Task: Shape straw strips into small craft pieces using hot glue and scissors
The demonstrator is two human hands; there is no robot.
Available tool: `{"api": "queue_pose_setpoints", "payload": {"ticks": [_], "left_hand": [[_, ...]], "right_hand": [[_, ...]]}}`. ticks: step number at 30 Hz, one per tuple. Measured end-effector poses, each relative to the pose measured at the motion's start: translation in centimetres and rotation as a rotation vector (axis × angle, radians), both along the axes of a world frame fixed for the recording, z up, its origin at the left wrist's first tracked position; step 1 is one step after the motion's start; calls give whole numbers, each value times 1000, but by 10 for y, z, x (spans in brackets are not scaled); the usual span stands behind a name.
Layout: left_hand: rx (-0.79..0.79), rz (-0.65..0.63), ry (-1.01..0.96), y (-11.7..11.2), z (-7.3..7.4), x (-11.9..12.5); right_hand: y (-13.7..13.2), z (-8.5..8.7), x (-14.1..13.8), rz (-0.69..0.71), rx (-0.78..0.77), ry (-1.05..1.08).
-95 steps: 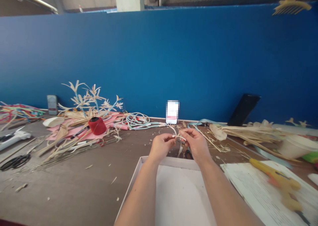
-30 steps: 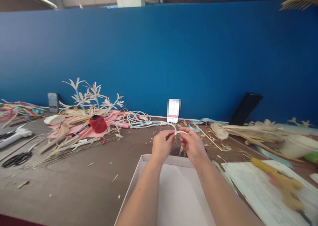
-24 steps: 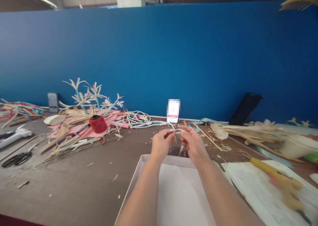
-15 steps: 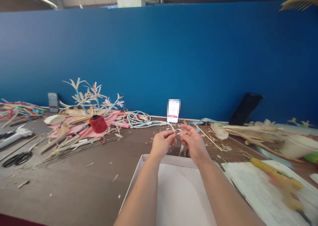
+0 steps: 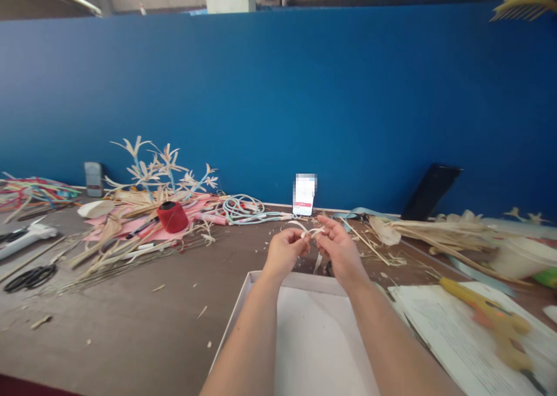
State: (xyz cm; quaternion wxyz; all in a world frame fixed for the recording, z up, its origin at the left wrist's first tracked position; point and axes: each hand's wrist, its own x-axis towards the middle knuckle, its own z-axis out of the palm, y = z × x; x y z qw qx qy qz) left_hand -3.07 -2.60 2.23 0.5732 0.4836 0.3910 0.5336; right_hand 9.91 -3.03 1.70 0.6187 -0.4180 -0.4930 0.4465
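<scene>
Forearms (image 5: pixel 248 338) of yours cross a white tray (image 5: pixel 322 326), hiding parts of its side walls. To your R, printed sheets (image 5: pixel 429 312) lie w/ a yellow glue gun (image 5: pixel 491 317) on top, blurred.

Just past the tray's far wall, your L hand (image 5: pixel 279 259) is pinching pale strips (image 5: pixel 299 226) btwn thumb & index, other fingers curled under. One strip arcs up & L from the pinch, another runs toward your R hand (image 5: pixel 342 256). That one's looser, fingers half spread, tips right at the strip; can't tell if it grips or only touches. Your fingertips block most of the spot where the strips meet. A dark item (image 5: pixel 329 268) is partly hidden behind the R hand.

Well off to your L, approx. level w/ the hands: black-handled scissors (image 5: pixel 30 279). Farther: red spool (image 5: pixel 174 218) on pink paper (image 5: pixel 159 233), coiled teal cord (image 5: pixel 241 209), and R of the hands a bundle of dry husks (image 5: pixel 439 231) near a white cup (image 5: pixel 520 256).

At the back, a lit phone (image 5: pixel 303 195) stands propped against the blue wall (image 5: pixel 278 94), straight ahead of you; pale flowers (image 5: pixel 145 175) rise L of it, and a black panel (image 5: pixel 430 193) leans to the R.
</scene>
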Motion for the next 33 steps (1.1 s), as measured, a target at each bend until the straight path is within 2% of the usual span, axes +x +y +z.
{"api": "queue_pose_setpoints", "payload": {"ticks": [13, 20, 25, 29, 33], "left_hand": [[89, -45, 27, 3, -9, -1], [106, -43, 40, 1, -7, -1], [97, -40, 39, -1, -4, 0], [101, -26, 58, 0, -3, -2], [103, 27, 42, 4, -5, -6]], "right_hand": [[-4, 4, -3, 27, 34, -2], [-4, 2, -3, 72, 15, 11], [-4, 3, -4, 47, 14, 17], [-6, 6, -6, 2, 69, -61], [-7, 5, -4, -78, 150, -239]]}}
